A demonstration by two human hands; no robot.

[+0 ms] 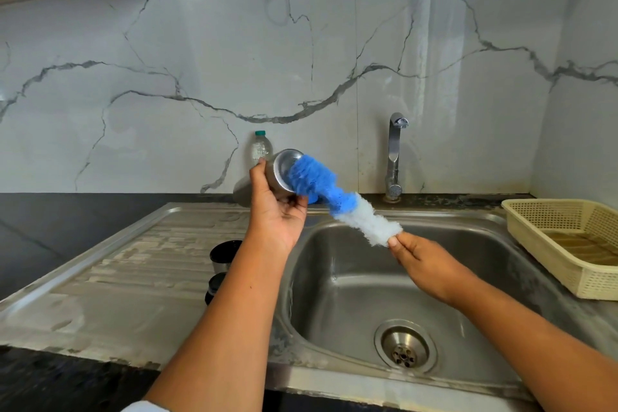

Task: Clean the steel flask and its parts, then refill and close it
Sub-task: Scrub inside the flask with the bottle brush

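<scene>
The fingers (294,201) of the left hand (277,211) are curling round the steel flask (276,177), thumb lying along its near side. They are holding it tilted above the left rim of the sink (351,278), with its open mouth facing up and to the right. The right hand (423,261) is pinching the white end of the bottle brush (364,222) between thumb and fingertips, over the basin. The brush's blue head is pressing against the flask's mouth; how far it is reaching inside cannot be told.

A dark-topped steel part (224,254) and a smaller dark part (215,286) are standing on the drainboard (133,261), just beside the left forearm, which is partly hiding them. A plastic bottle (261,149) with a green cap is standing against the marble wall behind the flask. A tap (394,157) is rising at the back of the sink, and a cream basket (568,264) is sitting on the counter to the right.
</scene>
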